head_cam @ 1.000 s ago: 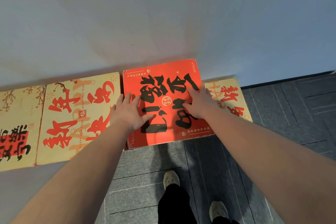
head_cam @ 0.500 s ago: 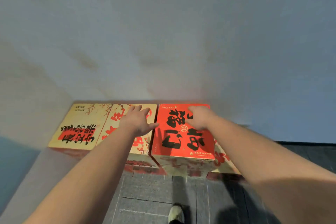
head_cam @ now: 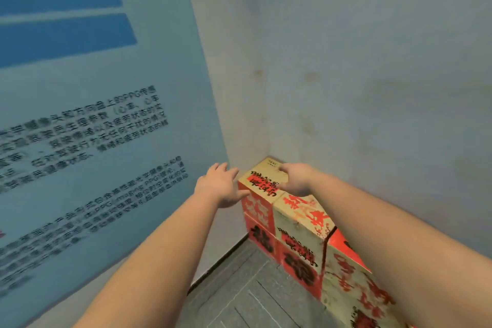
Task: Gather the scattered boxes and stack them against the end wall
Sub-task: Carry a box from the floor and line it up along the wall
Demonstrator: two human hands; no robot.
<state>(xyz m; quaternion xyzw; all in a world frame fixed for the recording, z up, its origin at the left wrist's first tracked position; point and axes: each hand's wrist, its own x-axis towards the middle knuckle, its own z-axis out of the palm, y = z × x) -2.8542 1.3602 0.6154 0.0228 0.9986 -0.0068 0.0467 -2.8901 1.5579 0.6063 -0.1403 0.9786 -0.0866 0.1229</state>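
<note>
Where two walls meet in a corner, the left wall carries a large blue poster [head_cam: 80, 120] with rows of blurred dark print and deeper blue bars near the top, and the end wall [head_cam: 372, 74] is plain pale grey with faint stains. Below lies a grey tiled floor [head_cam: 247, 293]. A row of boxes [head_cam: 300, 237] stands against the end wall, running from the corner toward the lower right, stacked two high with red and cream faces bearing black and red characters. The corner box [head_cam: 262, 177] sits on top at the far end, its cream lid showing a red patch with black lettering; next to it is a cream box [head_cam: 306, 208] with red characters, and further right a box with a red top [head_cam: 343, 245] is partly hidden by the right forearm. The right hand [head_cam: 296, 178] rests on the corner box's lid, fingers bent down over it; whether it grips is unclear. The left hand [head_cam: 219, 185] hangs spread just beside that box's left edge, near the poster, holding nothing.
</note>
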